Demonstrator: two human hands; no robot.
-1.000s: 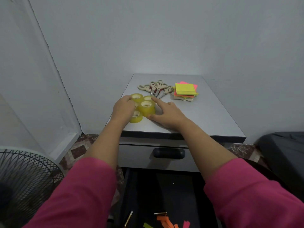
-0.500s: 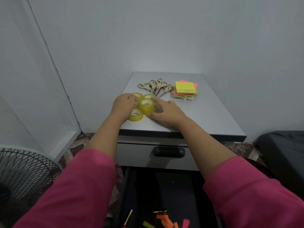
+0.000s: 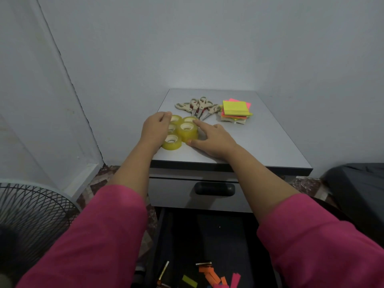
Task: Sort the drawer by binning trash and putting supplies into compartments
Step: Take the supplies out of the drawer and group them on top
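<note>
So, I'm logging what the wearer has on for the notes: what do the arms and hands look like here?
Both arms wear loose pink sleeves pushed up to about the elbow, forearms bare. The left hand and right hand are bare: no gloves, rings, watch or markings visible.

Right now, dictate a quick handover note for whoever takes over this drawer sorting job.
Left hand rests curled over the yellow tape rolls on the cabinet top; right hand lies flat against their right side.
Scissors and sticky note pads sit grouped behind the rolls.
Done: supplies gathered on top by kind.
Left: paper scraps still lie in the open lower drawer; bin them, then put supplies into compartments.
</note>
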